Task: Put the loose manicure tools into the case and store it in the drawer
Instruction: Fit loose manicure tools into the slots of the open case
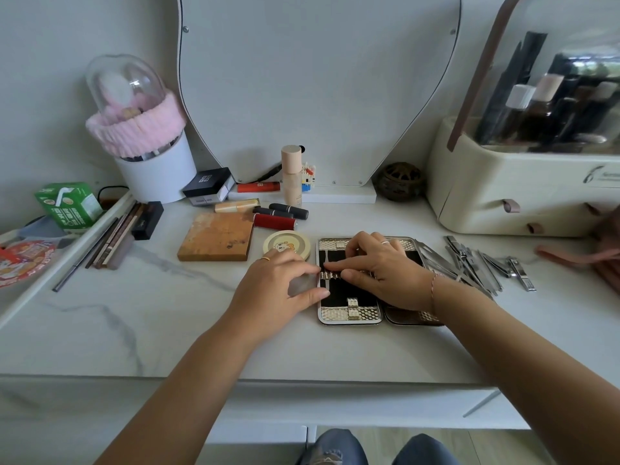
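Head view. An open manicure case is shown lying flat on a white marble-look table, near the front edge, w/ its dark lining and gold elastic bands exposed. The case's second half lies to the right, mostly hidden under the right wrist.

The left hand is laid at the case's left edge; thumb and index fingertips are pressed against the rim, bracing it, w/ nothing enclosed in the palm. The right hand is spread palm-down over the middle of the case; its thumb and index fingertips are pinched on a thin metal tool set upright under the centre band at the left side of the lining.

Loose steel tools (clippers, files, etc.) are heaped on the table just right of the case, touching one another.

Behind the case: a round tin, a wooden block, lipsticks, a mirror. At right, a cream cosmetics organizer is seen.
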The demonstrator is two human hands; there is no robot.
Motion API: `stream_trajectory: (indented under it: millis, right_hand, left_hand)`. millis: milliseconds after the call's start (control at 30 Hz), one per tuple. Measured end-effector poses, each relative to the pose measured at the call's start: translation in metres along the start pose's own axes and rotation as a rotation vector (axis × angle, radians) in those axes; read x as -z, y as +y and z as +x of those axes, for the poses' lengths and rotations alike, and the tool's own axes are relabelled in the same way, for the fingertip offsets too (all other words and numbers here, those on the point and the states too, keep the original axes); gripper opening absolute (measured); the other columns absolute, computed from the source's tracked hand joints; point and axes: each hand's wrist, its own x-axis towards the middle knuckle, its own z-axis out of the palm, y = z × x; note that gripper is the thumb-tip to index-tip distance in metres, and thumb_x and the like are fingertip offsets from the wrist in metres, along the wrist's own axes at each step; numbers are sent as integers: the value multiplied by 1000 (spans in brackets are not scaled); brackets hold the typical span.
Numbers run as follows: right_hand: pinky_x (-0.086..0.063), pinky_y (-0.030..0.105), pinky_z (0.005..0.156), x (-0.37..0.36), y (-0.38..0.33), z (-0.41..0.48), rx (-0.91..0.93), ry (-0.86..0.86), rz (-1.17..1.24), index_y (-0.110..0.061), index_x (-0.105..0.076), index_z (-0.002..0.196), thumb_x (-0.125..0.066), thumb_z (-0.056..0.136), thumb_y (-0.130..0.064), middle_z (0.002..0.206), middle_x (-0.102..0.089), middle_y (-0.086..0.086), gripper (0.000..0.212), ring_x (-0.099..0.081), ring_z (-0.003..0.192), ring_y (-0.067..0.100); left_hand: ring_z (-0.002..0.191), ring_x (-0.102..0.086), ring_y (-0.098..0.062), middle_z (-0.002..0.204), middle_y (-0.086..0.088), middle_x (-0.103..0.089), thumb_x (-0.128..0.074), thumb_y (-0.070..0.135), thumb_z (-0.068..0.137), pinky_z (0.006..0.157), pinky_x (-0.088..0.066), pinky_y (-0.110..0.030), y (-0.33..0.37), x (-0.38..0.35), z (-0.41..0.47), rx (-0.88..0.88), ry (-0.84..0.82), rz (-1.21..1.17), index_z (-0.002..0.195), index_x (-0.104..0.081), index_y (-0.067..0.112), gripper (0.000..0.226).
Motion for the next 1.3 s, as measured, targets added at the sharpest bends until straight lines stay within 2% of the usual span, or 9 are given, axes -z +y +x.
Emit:
stream_trajectory:
  millis: [100,333,600,700,800,867,1000,1133,1300]
  right_hand:
    - [-23,31,90,1,2,0,8,-1,13,-47,-52,125,-40,95,-44,105,-38,-8,33,-31,99,7]
    - [-20,30,84,-11,-1,1,-16,86,-45,-46,-46,131,-26,86,-55,104,-33,-11,50,-30,100,6]
    - [-26,29,91,0,2,-8,-7,128,56,-35,-52,130,-44,95,-39,116,-45,-4,36,-34,101,4]
    - [-41,23,89,28,25,-34,-168,434,217,-22,-64,117,-58,89,-27,104,-55,-3,28,-53,91,8]
    - [-49,31,77,48,62,-72,-523,641,171,-16,-72,87,-69,81,-22,79,-64,-1,9,-56,73,13]
    - [-45,27,67,46,74,-86,-645,584,171,-14,-73,82,-72,78,-22,69,-63,-2,9,-53,66,13]
    - [-34,15,49,34,73,-86,-621,419,171,-21,-71,81,-74,76,-30,64,-56,-7,11,-48,56,5]
    - [-33,22,49,30,75,-78,-639,364,143,-23,-71,85,-73,76,-36,60,-50,-9,16,-48,55,6]
    - [-31,21,50,28,79,-81,-698,571,235,-19,-63,80,-73,75,-32,64,-50,-8,18,-48,61,10]
  left_hand:
    - [102,-47,-8,101,13,-58,-52,66,72,86,-41,-31,0,0,0,-1,0,2,109,-67,26,57]
    - [101,-48,-8,100,14,-58,-46,69,71,86,-39,-27,-2,-2,1,-12,13,-6,107,-68,26,60]
    - [104,-47,-6,104,14,-59,-48,70,70,84,-38,-25,-4,-2,2,-10,5,-9,108,-67,28,60]
    - [106,-47,-7,105,13,-59,-55,63,71,82,-36,-22,-4,-2,2,-2,2,-26,109,-67,27,54]
    - [107,-47,-8,105,13,-59,-57,66,70,83,-36,-26,-3,-2,2,-9,10,-24,109,-67,27,56]
    - [107,-47,-8,105,13,-60,-62,63,72,83,-36,-27,-4,-2,2,3,13,-34,109,-67,28,51]
    - [100,-48,-9,103,13,-59,-60,62,70,81,-42,-30,-3,-2,2,15,12,-46,107,-67,29,50]
    - [90,-50,-8,102,14,-58,-66,49,73,79,-45,-33,-1,-2,1,30,18,-64,107,-67,29,40]
    - [86,-51,-4,100,14,-58,-62,54,70,77,-46,-35,-3,-2,1,35,14,-78,107,-67,30,44]
